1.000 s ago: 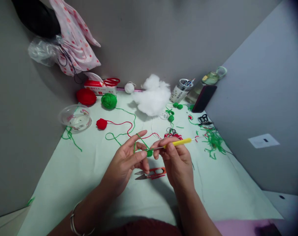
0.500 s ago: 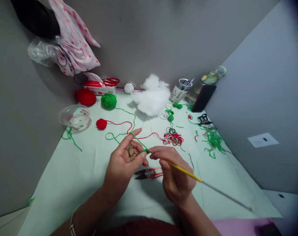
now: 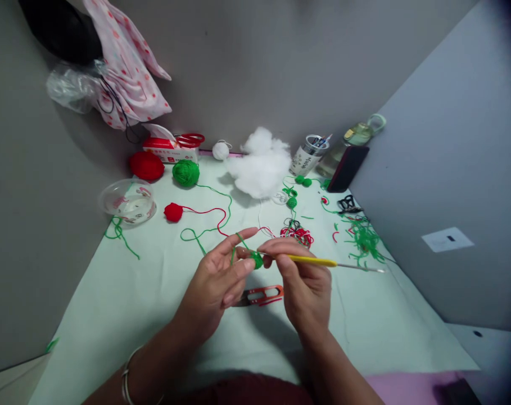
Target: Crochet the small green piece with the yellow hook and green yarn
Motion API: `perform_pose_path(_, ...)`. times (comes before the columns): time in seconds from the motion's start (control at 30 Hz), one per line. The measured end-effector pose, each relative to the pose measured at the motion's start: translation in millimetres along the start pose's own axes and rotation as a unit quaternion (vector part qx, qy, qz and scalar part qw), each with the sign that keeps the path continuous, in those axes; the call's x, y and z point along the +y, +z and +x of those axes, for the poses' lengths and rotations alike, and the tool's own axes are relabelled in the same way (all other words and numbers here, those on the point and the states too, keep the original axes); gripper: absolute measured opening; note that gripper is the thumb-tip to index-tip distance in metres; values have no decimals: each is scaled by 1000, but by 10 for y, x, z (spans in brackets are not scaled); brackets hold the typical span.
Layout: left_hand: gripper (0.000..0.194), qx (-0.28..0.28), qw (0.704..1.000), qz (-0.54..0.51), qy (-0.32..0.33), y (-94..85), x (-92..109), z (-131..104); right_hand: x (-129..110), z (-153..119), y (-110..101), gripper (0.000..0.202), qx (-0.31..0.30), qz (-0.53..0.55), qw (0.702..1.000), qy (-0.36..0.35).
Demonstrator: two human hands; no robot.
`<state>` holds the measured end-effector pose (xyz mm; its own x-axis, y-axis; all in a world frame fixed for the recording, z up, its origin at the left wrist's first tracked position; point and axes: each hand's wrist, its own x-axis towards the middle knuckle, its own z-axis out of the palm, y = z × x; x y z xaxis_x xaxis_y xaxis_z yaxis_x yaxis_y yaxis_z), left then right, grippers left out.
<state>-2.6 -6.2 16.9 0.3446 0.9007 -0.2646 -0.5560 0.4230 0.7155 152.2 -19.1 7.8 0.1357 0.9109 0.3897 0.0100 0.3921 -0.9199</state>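
My left hand (image 3: 216, 284) pinches a small green crochet piece (image 3: 257, 260) between thumb and fingers, with green yarn (image 3: 208, 229) looped over its raised index finger. My right hand (image 3: 302, 277) grips a yellow-handled crochet hook (image 3: 318, 261), its handle pointing right and its tip at the green piece. The yarn runs back across the pale green table (image 3: 124, 298) to a green yarn ball (image 3: 186, 172). Red thread snips (image 3: 261, 295) lie on the table just under my hands.
At the back stand a red yarn ball (image 3: 147, 165), a small red ball (image 3: 173, 212), white stuffing (image 3: 261, 164), a clear plastic bowl (image 3: 129, 201), a tissue box (image 3: 171, 149), a tool cup (image 3: 308, 154) and a phone (image 3: 348, 167). Yarn scraps (image 3: 365, 239) litter the right side.
My right hand swung the hook's handle down to the lower right, then back up to point level to the right. The green piece stayed pinched in my left hand.
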Motion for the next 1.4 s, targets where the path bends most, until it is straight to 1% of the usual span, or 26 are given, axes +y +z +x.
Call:
perform_pose_path(0.1, 49, 16, 999, 21, 24, 11, -66, -3, 23, -17, 37, 25, 5, -63, 998, -31)
perform_pose_path(0.17, 53, 25, 999, 13, 34, 9, -95, 11, 44, -54, 51, 31, -3, -119, 989, -81)
perform_pose_path(0.23, 50, 12, 1000, -18, 9, -2, -93, 32, 64, -80, 45, 36, -19, -185, 973, -138)
perform_pose_path(0.27, 47, 1, 999, -38, -15, -11, -81, 42, 72, -81, 33, 38, -22, -203, 966, -161)
perform_pose_path(0.3, 43, -8, 997, -60, -41, -20, -61, 52, 78, -74, 17, 37, -18, -204, 964, -168)
perform_pose_path(0.33, 40, -13, 995, -80, -61, -30, -38, 60, 80, -59, -1, 35, -9, -184, 970, -157)
perform_pose_path(0.37, 38, -13, 993, -94, -71, -39, -14, 66, 80, -38, -20, 31, 1, -146, 981, -128)
perform_pose_path(0.43, 35, -3, 994, -97, -54, -52, 17, 71, 72, 10, -44, 26, 11, -49, 997, -52)
perform_pose_path(0.47, 35, 2, 996, -84, -36, -54, 20, 71, 66, 30, -47, 24, 2, -12, 1000, -20)
perform_pose_path(0.5, 36, 3, 998, -63, -18, -56, 14, 70, 61, 45, -44, 22, -11, 8, 1000, -5)
perform_pose_path(0.57, 39, 1, 1000, -13, 7, -57, -17, 64, 58, 57, -28, 18, -33, 1, 999, -2)
perform_pose_path(0.63, 40, -2, 1000, 22, 16, -63, -54, 55, 71, 50, -15, 16, -31, -7, 999, 4)
perform_pose_path(0.67, 39, -3, 999, 32, 17, -69, -67, 51, 82, 45, -14, 16, -25, 8, 1000, 16)
perform_pose_path(0.83, 39, -10, 999, 34, 14, -96, -66, 28, 115, 52, -28, 16, -12, 139, 984, 113)
perform_pose_path(0.93, 39, -4, 999, 36, 12, -107, -41, 12, 88, 74, -20, 19, -12, 168, 978, 125)
perform_pose_path(1.0, 38, 1, 999, 42, 15, -110, -29, 3, 64, 72, -14, 20, -22, 160, 980, 113)
perform_pose_path(1.07, 37, 7, 998, 54, 26, -106, -27, -4, 42, 44, -15, 20, -28, 121, 989, 85)
perform_pose_path(1.17, 38, 27, 994, 83, 63, -90, -42, -8, 18, -34, -26, 21, -31, 0, 1000, 0)
perform_pose_path(1.23, 40, 48, 989, 100, 94, -80, -53, -7, 8, -86, -33, 25, -46, -71, 994, -71)
perform_pose_path(1.27, 41, 57, 987, 105, 103, -78, -54, -7, 3, -104, -33, 26, -51, -88, 990, -97)
perform_pose_path(1.3, 42, 60, 987, 107, 107, -77, -53, -8, -1, -114, -32, 27, -51, -92, 988, -110)
perform_pose_path(1.33, 41, 57, 987, 108, 105, -79, -49, -9, -6, -117, -29, 27, -45, -85, 989, -108)
perform_pose_path(1.4, 40, 42, 989, 108, 92, -85, -37, -11, -17, -100, -21, 27, -27, -52, 996, -71)
